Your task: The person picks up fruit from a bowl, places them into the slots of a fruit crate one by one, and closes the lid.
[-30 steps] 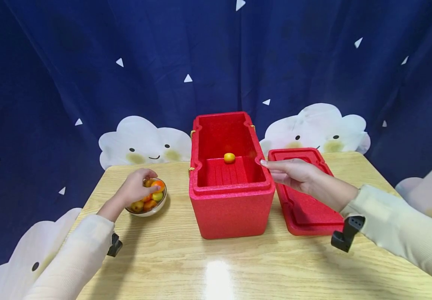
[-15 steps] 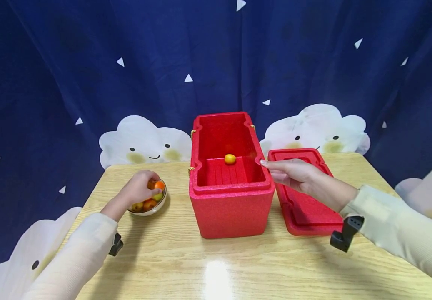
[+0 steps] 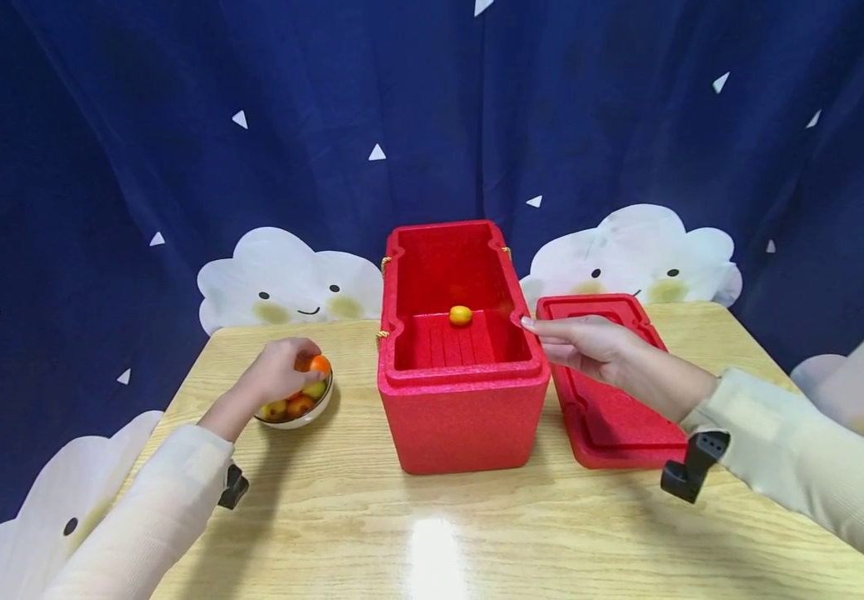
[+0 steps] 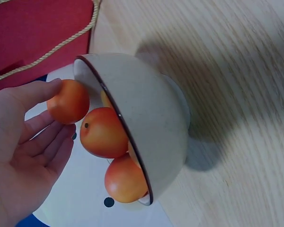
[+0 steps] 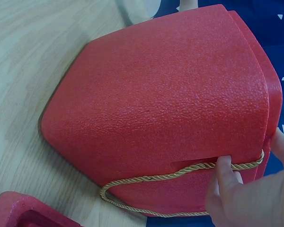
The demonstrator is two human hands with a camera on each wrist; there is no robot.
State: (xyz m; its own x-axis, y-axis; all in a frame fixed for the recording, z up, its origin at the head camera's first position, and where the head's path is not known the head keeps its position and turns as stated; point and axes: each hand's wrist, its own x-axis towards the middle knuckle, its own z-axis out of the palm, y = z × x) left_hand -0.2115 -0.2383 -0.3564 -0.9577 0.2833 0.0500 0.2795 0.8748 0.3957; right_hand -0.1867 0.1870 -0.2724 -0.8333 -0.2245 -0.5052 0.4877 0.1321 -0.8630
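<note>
My left hand (image 3: 274, 377) is over a white bowl (image 3: 295, 423) at the table's left. In the left wrist view its thumb and fingers pinch a round orange fruit (image 4: 68, 101) at the bowl's dark rim. Several red-and-yellow fruits (image 4: 104, 132) lie in the bowl; a greenish one (image 3: 315, 389) shows in the head view. In the middle stands a red foam box (image 3: 465, 429), uncovered, with one yellow-orange fruit (image 3: 460, 316) on its floor. My right hand (image 3: 589, 343) grips the box's right rim, thumb on top, fingers against the outer wall by a gold rope (image 5: 146, 178).
A red lid (image 3: 611, 429) lies on the wooden table (image 3: 342, 517), right of the box and beneath my right forearm. Behind the table hangs a dark blue curtain (image 3: 432, 108) with white clouds and triangles.
My left hand has shifted slightly right and up at the bowl, and more of the orange fruit shows beside its fingers. The right hand keeps its grip on the box rim.
</note>
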